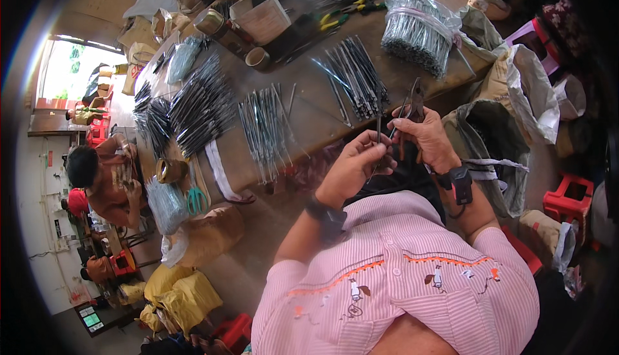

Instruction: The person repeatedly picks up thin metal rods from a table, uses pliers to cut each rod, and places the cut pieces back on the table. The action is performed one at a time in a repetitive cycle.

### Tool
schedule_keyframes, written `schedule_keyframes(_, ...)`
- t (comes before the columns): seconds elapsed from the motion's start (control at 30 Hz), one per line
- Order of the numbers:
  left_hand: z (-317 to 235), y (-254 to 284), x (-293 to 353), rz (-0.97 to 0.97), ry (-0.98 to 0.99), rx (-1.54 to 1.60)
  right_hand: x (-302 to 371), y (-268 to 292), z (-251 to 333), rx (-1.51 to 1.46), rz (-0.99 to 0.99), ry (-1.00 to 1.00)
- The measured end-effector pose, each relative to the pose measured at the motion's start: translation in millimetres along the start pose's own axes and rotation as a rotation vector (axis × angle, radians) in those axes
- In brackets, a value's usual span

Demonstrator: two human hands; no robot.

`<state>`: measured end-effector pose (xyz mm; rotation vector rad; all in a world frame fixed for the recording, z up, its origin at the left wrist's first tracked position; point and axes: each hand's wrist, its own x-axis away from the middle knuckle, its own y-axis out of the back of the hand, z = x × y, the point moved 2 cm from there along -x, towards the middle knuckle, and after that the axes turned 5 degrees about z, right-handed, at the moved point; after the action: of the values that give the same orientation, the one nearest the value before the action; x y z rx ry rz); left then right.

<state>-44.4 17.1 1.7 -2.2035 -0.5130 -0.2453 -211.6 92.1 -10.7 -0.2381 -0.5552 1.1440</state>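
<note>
My right hand (431,137) is wrapped round a pair of pliers (416,102), whose dark jaws point away from me. Close beside it, my left hand (362,162) pinches a thin dark metal rod (379,126) between thumb and fingertips. The two hands almost meet over my lap, at the near edge of the table (303,107). Just beyond them lies a bundle of dark slim rods (361,75). Farther left is a looser row of similar rods (264,126). How the rod sits against the pliers is too small to tell.
A plastic-wrapped bundle of silvery rods (419,29) stands at the far right. Larger rod heaps (205,107), a white container (261,17) and yellow-handled pliers (332,20) share the table. Sacks (522,91) and a red stool (569,197) stand right; a co-worker (106,178) sits left.
</note>
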Motion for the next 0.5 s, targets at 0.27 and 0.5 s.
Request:
schedule_keyframes(0.27, 20, 26, -13, -0.086, 0.005, 0.058, 2, -14, -4, 0.149, 0.015, 0.124)
schedule_keyframes(0.5, 12, 32, -7, -0.15, -0.064, 0.01, -4, 2, -19, -0.282, -0.098, -0.081)
